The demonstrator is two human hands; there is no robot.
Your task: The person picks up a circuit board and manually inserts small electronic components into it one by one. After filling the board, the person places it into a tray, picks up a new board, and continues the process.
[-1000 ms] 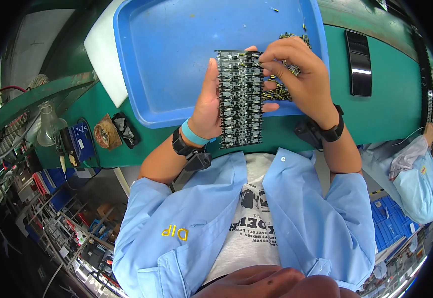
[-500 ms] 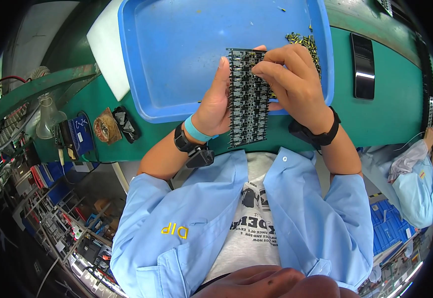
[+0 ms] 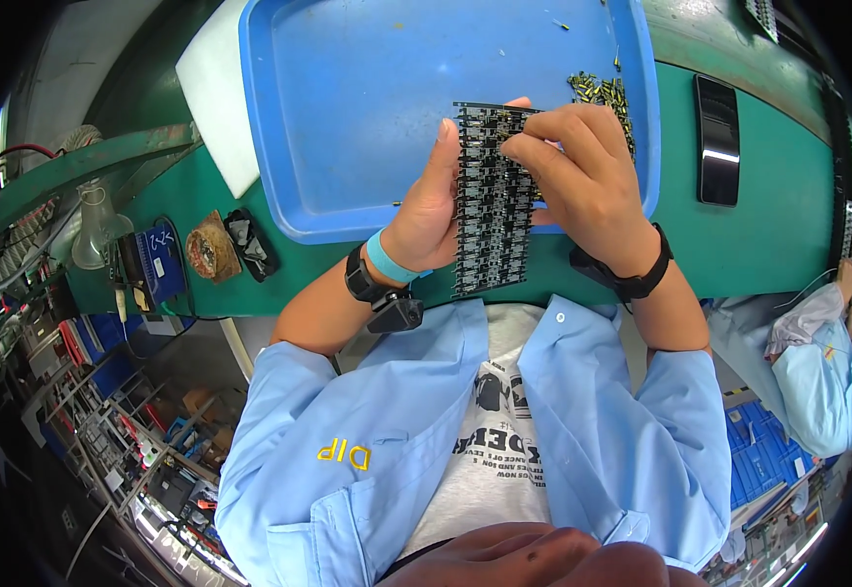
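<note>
A long dark circuit board panel (image 3: pixel 490 230), made of rows of small repeated boards, is held upright lengthwise over the near edge of a blue tray (image 3: pixel 257 147). My left hand (image 3: pixel 424 207) grips it, thumb along the left edge and fingers behind. At the panel's upper right, my right hand (image 3: pixel 594 174) is closed with thumb and index finger pinched against its face. Whatever lies between those fingertips is too small to make out. Beyond the right hand, a heap of small black-and-gold cylindrical parts (image 3: pixel 604 94) with thin leads lies in the tray's right side.
On the green bench (image 3: pixel 685 240), a black phone (image 3: pixel 717 142) lies right of the tray. To the left are white foam (image 3: pixel 213 103), a tape roll (image 3: pixel 209 249) and a blue box-shaped device (image 3: pixel 160 264). Another person's sleeve (image 3: pixel 817 391) shows at far right.
Both hands and the panel have shifted very slightly right and downward in the picture, as has the tray. My right fingertips remain pinched at the panel's upper right.
</note>
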